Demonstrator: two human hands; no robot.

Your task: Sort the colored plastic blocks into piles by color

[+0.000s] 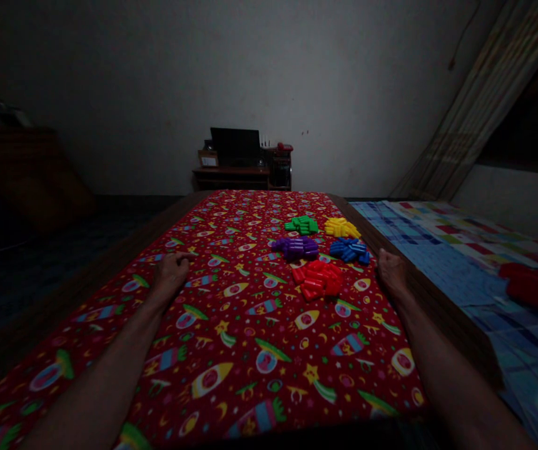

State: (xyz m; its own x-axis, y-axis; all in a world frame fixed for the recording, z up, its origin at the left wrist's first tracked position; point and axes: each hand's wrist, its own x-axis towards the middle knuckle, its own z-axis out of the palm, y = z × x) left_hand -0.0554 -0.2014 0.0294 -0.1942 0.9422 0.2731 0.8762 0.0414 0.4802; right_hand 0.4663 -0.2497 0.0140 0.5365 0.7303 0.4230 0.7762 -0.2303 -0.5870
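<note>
Five colour-sorted heaps of shiny plastic pieces lie on a red cloth [259, 325] printed with rockets and stars. The green heap [301, 225] and the yellow heap [341, 227] are farthest off. Closer in are the purple heap [296, 248] and the blue heap [350, 250], with the red heap [318, 279] nearest. My left hand [172, 272] rests on the cloth at the left, loosely curled with one finger poking out, holding nothing. At the right edge, my right hand [391, 271] is curled closed beside the blue heap, with no object showing in it.
The cloth covers a long table with a dark wooden rim [456, 331]. Beyond it stands a desk [231, 170] with a black monitor [236, 147]. A low surface with checked bedding [461, 250] and a red cloth bundle [536, 287] lies to the right.
</note>
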